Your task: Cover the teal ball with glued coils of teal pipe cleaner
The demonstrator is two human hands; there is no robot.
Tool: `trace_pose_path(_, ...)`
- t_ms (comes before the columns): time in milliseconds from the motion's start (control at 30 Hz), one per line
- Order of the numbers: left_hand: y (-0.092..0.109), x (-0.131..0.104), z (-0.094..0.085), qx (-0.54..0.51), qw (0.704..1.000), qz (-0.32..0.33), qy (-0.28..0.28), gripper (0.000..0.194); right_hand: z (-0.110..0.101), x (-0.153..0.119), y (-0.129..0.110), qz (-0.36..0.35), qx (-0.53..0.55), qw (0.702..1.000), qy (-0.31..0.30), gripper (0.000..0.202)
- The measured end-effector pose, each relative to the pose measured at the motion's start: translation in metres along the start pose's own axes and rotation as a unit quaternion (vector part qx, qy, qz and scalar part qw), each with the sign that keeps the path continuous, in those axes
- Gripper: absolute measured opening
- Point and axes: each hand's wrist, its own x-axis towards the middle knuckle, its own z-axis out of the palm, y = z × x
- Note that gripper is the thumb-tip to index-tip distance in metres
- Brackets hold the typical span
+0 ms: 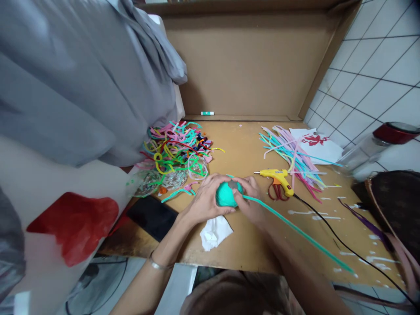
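Above the table's middle, a round teal-green ball (225, 195) with a greyish patch near its top sits between my hands. My left hand (206, 199) is curled around its left side, thumb along the bottom. My right hand (250, 202) pinches a green pipe cleaner (295, 223) against the ball's right side. The pipe cleaner's long free end trails down to the right over my forearm. Just below the ball lies a crumpled white tissue (215, 232). A yellow glue gun (277, 178) rests to the right of my hands, over red-handled scissors (278, 192).
Colourful pipe cleaners (177, 144) are heaped at left, by clear plastic pieces (173, 178). More straight ones (295, 157) lie at right near a bottle (367, 151). A dark phone (153, 216) lies left. A black cord (331, 229) crosses toward a brown bag (390, 197).
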Motion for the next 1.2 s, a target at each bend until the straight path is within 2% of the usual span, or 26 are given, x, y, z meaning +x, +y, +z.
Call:
trace_pose_path(200, -0.011, -0.001, 0.017, -0.082, 0.996, 0.002, 0.031, 0.075, 0.007, 0.001, 0.002, 0.015, -0.019, 0.999, 0.033, 0.033)
trace_pose_path(333, -0.021, -0.001, 0.023, -0.142, 0.989, -0.002, 0.045, 0.076, 0.008, 0.001, 0.003, 0.013, -0.027, 0.999, 0.03, 0.032)
trace_pose_path(467, -0.021, 0.0, 0.023, -0.164, 0.986, 0.001, 0.041, 0.068, 0.008, 0.001, 0.001, 0.017, -0.048, 0.998, 0.042, 0.034)
trace_pose_path(600, -0.02, 0.001, 0.021, -0.151, 0.988, 0.001, 0.037, 0.062, 0.008, 0.002, -0.002, 0.019, -0.051, 0.998, 0.019, 0.036)
trace_pose_path(767, -0.021, 0.002, 0.019, -0.161, 0.986, 0.001, 0.036, 0.063, 0.01, 0.002, -0.006, 0.022, -0.065, 0.996, 0.055, 0.032)
trace_pose_path(933, -0.023, 0.002, 0.017, -0.189, 0.981, -0.001, 0.033, 0.07, 0.01, -0.001, -0.005, -0.001, -0.122, 0.992, 0.023, 0.037)
trace_pose_path(1067, -0.024, 0.002, 0.018, -0.186, 0.982, 0.003, 0.04, 0.065, 0.01, -0.003, -0.005, -0.004, -0.151, 0.988, 0.038, 0.037)
trace_pose_path(1200, -0.025, 0.002, 0.019, -0.189, 0.981, -0.001, 0.038, 0.064, 0.01, -0.003, -0.004, -0.015, -0.147, 0.989, 0.02, 0.039)
